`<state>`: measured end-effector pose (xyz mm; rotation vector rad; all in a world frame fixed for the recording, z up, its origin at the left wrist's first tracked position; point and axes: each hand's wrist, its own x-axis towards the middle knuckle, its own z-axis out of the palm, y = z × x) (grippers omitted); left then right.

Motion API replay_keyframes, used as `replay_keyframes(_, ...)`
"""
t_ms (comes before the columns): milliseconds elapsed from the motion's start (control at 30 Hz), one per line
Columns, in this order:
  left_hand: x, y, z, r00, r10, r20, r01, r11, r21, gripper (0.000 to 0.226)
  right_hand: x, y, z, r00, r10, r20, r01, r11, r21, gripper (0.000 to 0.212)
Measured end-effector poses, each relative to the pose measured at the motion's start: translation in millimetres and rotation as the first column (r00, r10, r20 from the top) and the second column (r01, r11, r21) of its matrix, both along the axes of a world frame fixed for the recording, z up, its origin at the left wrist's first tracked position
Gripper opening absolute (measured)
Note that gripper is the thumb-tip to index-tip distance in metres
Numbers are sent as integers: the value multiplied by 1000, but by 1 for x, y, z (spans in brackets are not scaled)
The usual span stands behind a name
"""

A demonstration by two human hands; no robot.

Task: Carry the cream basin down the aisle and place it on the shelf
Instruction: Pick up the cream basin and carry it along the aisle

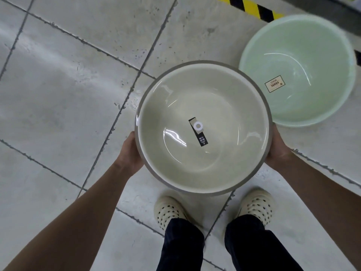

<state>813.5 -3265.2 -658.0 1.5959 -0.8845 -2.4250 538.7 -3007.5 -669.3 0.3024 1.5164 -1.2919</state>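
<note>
Two hands are being used to hold the cream basin (203,145) above the tiled floor (68,94), mouth up, in the middle of the view. The left hand (130,153) is being pressed against the basin's grey rim at nine o'clock, and the right hand (278,148) against the rim at three o'clock. The fingers of both hands are being hidden under the basin, clamped on its sides as far as can be seen. A black label (198,132) with a white ring is being shown on the basin's inner bottom. At one o'clock from the cream basin, a pale green basin (304,55) is being left on the floor, its near edge being overlapped by the cream basin's rim. A yellow-and-black striped strip (252,7) is being seen at twelve o'clock, beyond the green basin. Cream perforated clogs (170,209) and dark trousers (183,243) are being seen at six o'clock, below the held basin.
</note>
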Motion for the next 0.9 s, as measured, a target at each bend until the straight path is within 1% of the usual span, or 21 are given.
replay_keyframes(167, 2, 2, -1, 1000, -21, -10, 21, 1000, 7, 35, -5, 3, -7, 1000, -4, 13, 4, 1000, 29, 39)
replay_keyframes(300, 11, -1, 11, 993, -86, 75, 88, 996, -17, 33, -3, 3, 14, 999, -3, 47, 1, 999, 39, 34)
replay_keyframes(400, 15, -2, 38, 987, -134, 88, 137, 990, -26, 24, 1, 7, 39, 999, 23, 48, -24, 999, 39, 34)
replay_keyframes(500, 5, -1, 76, 987, -131, 93, 135, 990, -39, 35, 3, 13, 71, 999, 21, 43, -23, 999, 40, 32)
replay_keyframes(567, -5, -2, 103, 980, -144, 133, 150, 988, -36, 37, -2, 15, 96, 999, -5, 39, 4, 999, 36, 33)
replay_keyframes(600, -12, -3, 116, 977, -160, 143, 167, 985, -38, 38, -7, 17, 109, 999, -14, 35, 13, 1000, 22, 36)
replay_keyframes(633, -19, -3, 130, 973, -181, 146, 189, 981, -44, 40, -12, 19, 122, 999, -19, 27, 19, 1000, 0, 44)
replay_keyframes(700, -38, -2, 156, 968, -201, 148, 212, 975, -67, 44, -25, 24, 150, 999, -20, 34, 21, 999, -45, 73)
replay_keyframes(733, -50, -1, 169, 968, -202, 150, 215, 974, -76, 46, -33, 27, 162, 999, -32, 36, 34, 998, -54, 80)
replay_keyframes(767, -62, 2, 182, 967, -207, 148, 220, 972, -82, 47, -41, 33, 172, 998, -50, 34, 52, 997, -59, 76)
replay_keyframes(833, -85, 8, 203, 966, -227, 126, 239, 967, -86, 50, -58, 43, 191, 996, -86, 4, 86, 995, -50, 49)
replay_keyframes(867, -97, 12, 212, 965, -234, 115, 245, 965, -92, 51, -66, 47, 201, 995, -96, -11, 95, 995, -36, 39)
replay_keyframes(900, -107, 15, 219, 966, -232, 116, 243, 966, -92, 52, -74, 51, 209, 994, -108, -12, 108, 994, -25, 33)
